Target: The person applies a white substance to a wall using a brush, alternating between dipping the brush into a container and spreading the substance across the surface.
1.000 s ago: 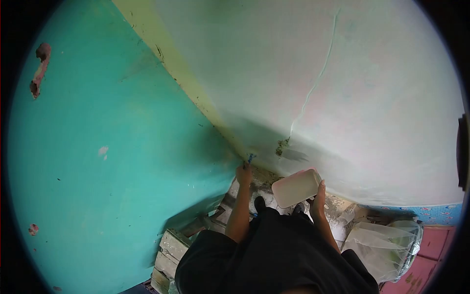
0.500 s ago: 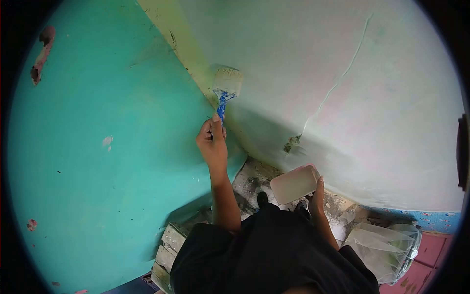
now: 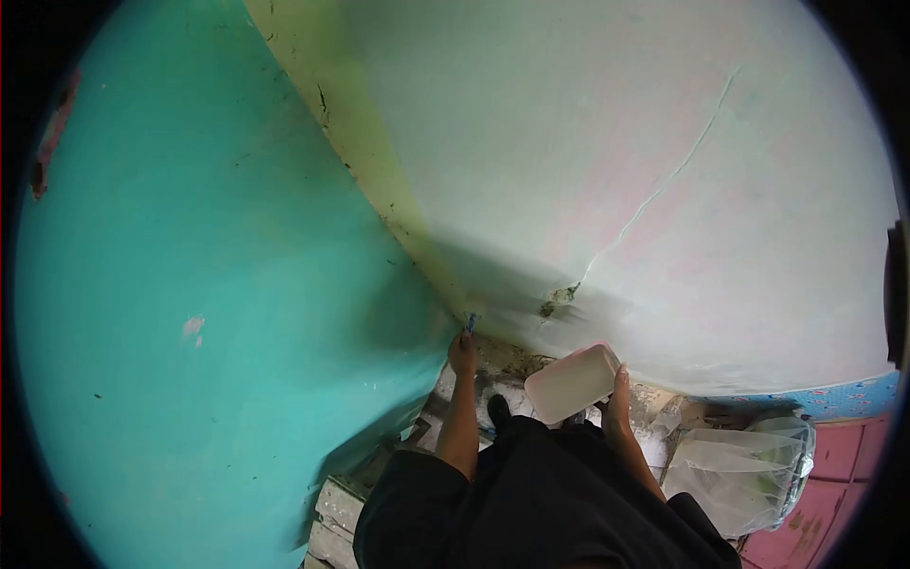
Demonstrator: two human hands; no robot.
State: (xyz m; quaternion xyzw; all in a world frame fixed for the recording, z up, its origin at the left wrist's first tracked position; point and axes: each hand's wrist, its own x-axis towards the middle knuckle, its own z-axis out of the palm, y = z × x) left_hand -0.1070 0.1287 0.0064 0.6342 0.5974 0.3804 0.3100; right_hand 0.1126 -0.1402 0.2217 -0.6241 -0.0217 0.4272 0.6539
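Low in the corner where the two walls meet, my left hand (image 3: 462, 355) is closed around the handle of a paintbrush (image 3: 471, 323). Only the blue part of the brush shows clearly; its bristles are hard to make out against the pale wall (image 3: 531, 171). My right hand (image 3: 617, 398) grips a rectangular plastic container (image 3: 572, 384) by its right side, thumb on the rim. Pale liquid, apparently paint, is inside the container, which is held in front of my body above the floor.
A turquoise wall (image 3: 237, 284) stands on the left. The pale wall has a long crack (image 3: 654, 194) ending in a broken hole (image 3: 559, 300). Beside me are a plastic-covered bundle (image 3: 730, 474) at right and a stained whitish block (image 3: 339, 517) at left.
My left hand has moved down along the corner with the paintbrush, from mid-wall to near the floor. The container stays in my right hand, slightly lower in view.
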